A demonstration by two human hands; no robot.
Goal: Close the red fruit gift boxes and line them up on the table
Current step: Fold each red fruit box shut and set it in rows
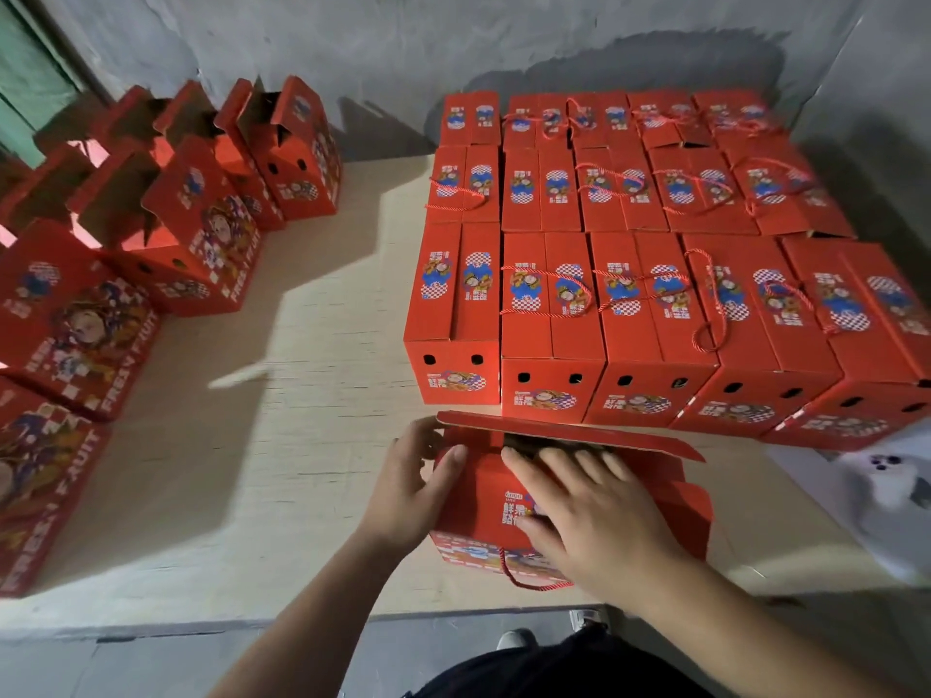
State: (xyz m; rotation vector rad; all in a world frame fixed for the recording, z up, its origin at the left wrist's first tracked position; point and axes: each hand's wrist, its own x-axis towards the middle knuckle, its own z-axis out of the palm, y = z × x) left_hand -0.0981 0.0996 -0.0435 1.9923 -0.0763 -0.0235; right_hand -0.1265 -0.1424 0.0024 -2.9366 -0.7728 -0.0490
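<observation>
A red fruit gift box [483, 501] stands at the table's near edge, its top half open, the far lid flap [579, 435] still raised. My left hand [408, 491] grips the box's left end, thumb on the near flap. My right hand [594, 516] lies flat on the near top flap with straight fingers, fingertips at the dark gap. A red rope handle [524, 581] hangs over the box's front. Behind it, several closed red boxes [629, 274] stand in tight rows. On the left, several open boxes [201, 244] stand in a diagonal line.
The pale wooden table [312, 395] has bare room between the two groups of boxes. A white plastic bag [876, 501] lies at the right edge. A grey wall runs behind the table. My shoes and the grey floor show below the near edge.
</observation>
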